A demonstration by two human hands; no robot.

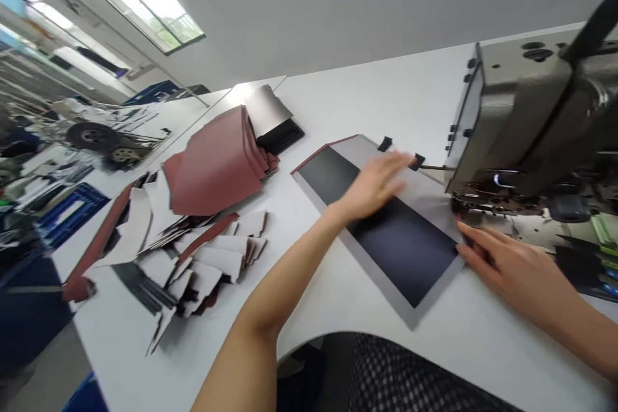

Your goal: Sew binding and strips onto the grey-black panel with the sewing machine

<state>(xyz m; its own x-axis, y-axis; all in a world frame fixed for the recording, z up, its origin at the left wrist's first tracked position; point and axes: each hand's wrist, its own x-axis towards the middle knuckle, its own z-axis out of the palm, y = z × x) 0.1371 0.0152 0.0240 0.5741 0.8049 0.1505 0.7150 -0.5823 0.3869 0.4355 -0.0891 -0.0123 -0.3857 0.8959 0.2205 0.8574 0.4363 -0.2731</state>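
Observation:
A flat grey panel (425,196) with a dark navy strip (405,244) and a thin red edge lies on the white table (367,103) in front of a sewing machine (526,122). My left hand (374,183) rests flat on the panel, fingers stretched out toward the machine, slightly smeared by motion. My right hand (506,267) lies at the panel's near right edge, fingers extended and pressing on it just below the machine's needle area (476,209). Neither hand grips anything.
A folded stack of red-brown material (217,164) and a spread heap of several cut grey, white and red pieces (193,257) lie at the left. Dark pieces (277,132) sit behind the stack. Blue crates (67,212) and clutter stand beyond the table's left edge.

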